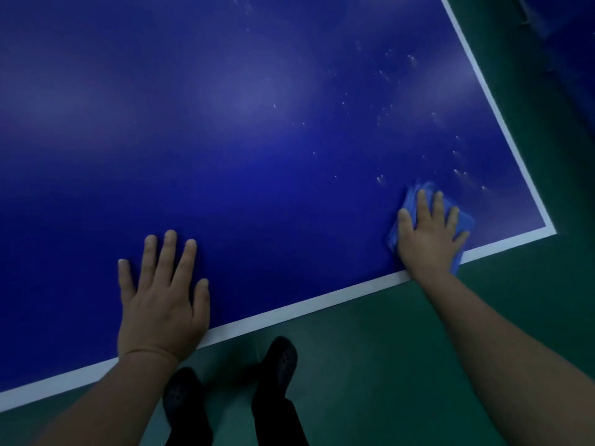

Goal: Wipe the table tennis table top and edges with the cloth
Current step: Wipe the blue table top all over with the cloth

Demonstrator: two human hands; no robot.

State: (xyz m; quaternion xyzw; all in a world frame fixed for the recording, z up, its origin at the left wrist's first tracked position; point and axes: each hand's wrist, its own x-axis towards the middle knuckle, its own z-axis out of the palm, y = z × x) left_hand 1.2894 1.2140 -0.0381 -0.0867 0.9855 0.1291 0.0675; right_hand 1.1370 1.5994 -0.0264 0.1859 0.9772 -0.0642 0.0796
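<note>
Head view: the right hand lies flat, fingers spread, pressing a folded blue cloth onto the bench near its right corner, beside the white edge line. The left hand rests open, holding nothing. White specks lie beyond. The cloth looks soft, light and likely to bunch; palm pressure over its middle should suit.

The left hand lies flat, palm down, fingers straight and slightly spread, pointing to the far side, with its wrist at the near edge. The right hand is stretched out further right, also palm down with fingers spread, pressing flat. Both forearms are bare and reach in from the near side.
</note>
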